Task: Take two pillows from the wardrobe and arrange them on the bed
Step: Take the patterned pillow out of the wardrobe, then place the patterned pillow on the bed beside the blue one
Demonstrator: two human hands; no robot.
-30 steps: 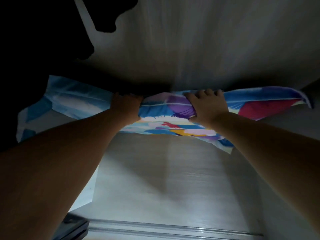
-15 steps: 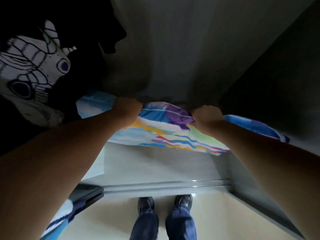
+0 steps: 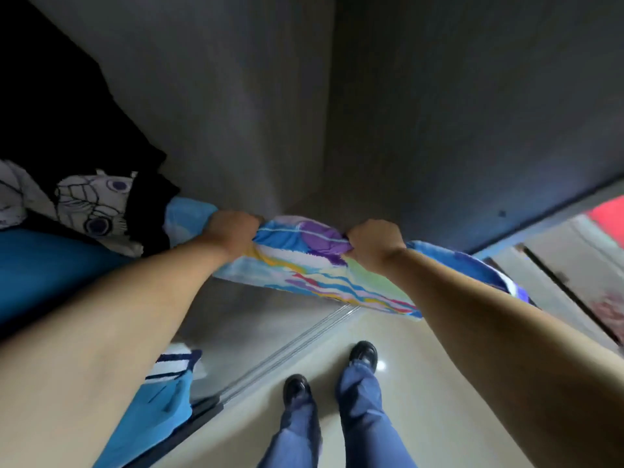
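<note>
A pillow (image 3: 314, 265) in a bright cover of blue, purple, white, yellow and green hangs in front of me at the open wardrobe (image 3: 236, 130). My left hand (image 3: 233, 231) grips its top edge near the left end. My right hand (image 3: 374, 243) is clenched on the same edge further right. The cloth sags between and below my fists, and its right end trails behind my right forearm. A second pillow is not visible.
Dark hanging clothes (image 3: 50, 113) and a black-and-white patterned fabric (image 3: 91, 204) fill the wardrobe's left side above a blue item (image 3: 50, 265). A sliding-door track (image 3: 290, 349) crosses the glossy floor (image 3: 439, 400) by my shoes. Blue-and-white cloth (image 3: 169, 393) lies low left.
The pillow has come out of the wardrobe toward me in both hands. My view has tipped down and right, so the floor, my feet and the door track now show.
</note>
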